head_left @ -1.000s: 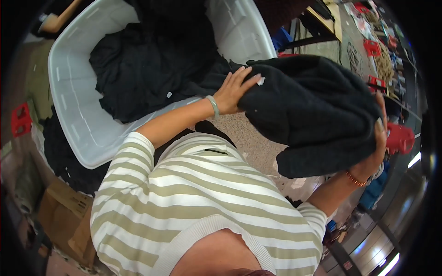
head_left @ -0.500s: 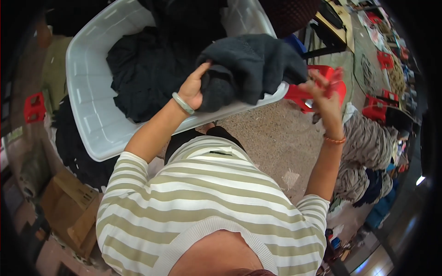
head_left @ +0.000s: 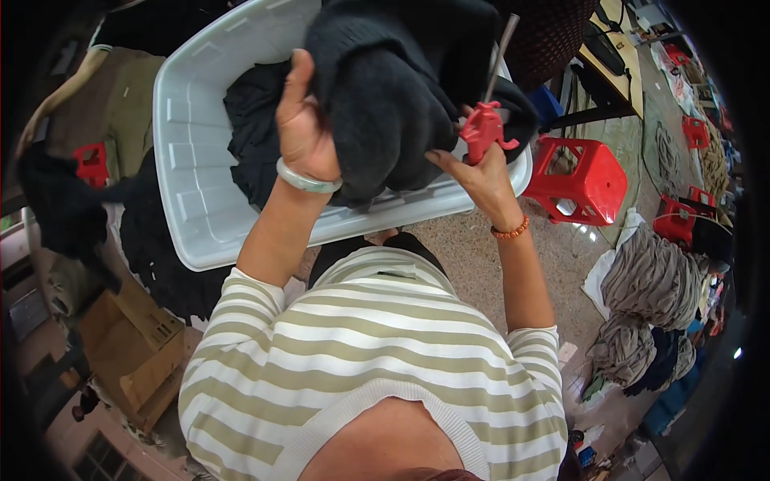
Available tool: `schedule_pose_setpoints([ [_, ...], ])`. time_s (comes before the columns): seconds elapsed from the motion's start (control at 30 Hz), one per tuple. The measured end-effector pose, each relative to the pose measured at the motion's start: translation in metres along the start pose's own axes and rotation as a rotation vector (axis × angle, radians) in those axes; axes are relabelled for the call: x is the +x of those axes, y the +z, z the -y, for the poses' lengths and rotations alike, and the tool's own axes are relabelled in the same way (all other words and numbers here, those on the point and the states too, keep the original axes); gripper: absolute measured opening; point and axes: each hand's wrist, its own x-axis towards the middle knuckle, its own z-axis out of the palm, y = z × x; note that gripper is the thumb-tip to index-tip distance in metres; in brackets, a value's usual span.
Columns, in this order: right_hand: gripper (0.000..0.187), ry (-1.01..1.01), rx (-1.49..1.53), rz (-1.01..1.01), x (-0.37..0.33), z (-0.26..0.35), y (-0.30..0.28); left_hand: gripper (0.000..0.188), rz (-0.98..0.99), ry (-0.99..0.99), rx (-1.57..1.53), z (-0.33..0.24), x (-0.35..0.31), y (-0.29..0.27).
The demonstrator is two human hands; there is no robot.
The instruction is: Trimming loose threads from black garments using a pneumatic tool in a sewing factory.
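A bulky black knit garment (head_left: 393, 112) is held up over a pale grey plastic tub (head_left: 188, 152). My left hand (head_left: 309, 136) supports its left side, thumb pointing up, the other fingers hidden by the cloth. In my right hand (head_left: 485, 176) is a red-handled tool (head_left: 484, 132) with a long thin metal rod pointing up; its exact kind is unclear. The thumb and fingertips of that hand also touch the garment's right side. More black clothing (head_left: 255, 120) lies inside the tub, partly covered by the raised garment.
A red plastic stool (head_left: 589, 180) stands right of the tub. Bundles of grey-brown cloth (head_left: 654, 268) lie farther right. On the left are a black cloth pile (head_left: 164, 248), an open cardboard box (head_left: 128, 345) and another person's arm (head_left: 68, 92) beside a dark hanging garment (head_left: 60, 208).
My right hand has moved left from beside the stool to the garment, with the red-handled tool now plainly visible. The garment is raised and bunched higher. Another person's arm has appeared at left.
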Motion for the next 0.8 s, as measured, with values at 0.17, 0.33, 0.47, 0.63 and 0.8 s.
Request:
schedule_pose_setpoints([
  [0.17, 0.073, 0.027, 0.429, 0.019, -0.015, -0.005, 0.016, 0.039, -0.007, 0.279, 0.169, -0.013, -0.01, 0.038],
  [0.33, 0.056, -0.188, 0.178, 0.192, -0.003, 0.027, 0.056, 0.02, 0.071, 0.46, 0.191, -0.007, 0.012, 0.05],
  [0.47, 0.016, -0.186, 0.315, -0.034, 0.04, -0.003, 0.059, 0.017, 0.181, 0.559, 0.361, 0.01, 0.013, 0.089],
  [0.63, 0.013, -0.197, 0.35, -0.187, 0.042, 0.016, -0.039, 0.022, 0.028, 0.708, 0.954, -0.061, 0.01, 0.085],
  [0.8, 0.02, -0.022, 0.29, -0.279, 0.055, 0.025, -0.11, 0.027, -0.266, 0.644, 1.356, -0.171, 0.009, 0.012],
])
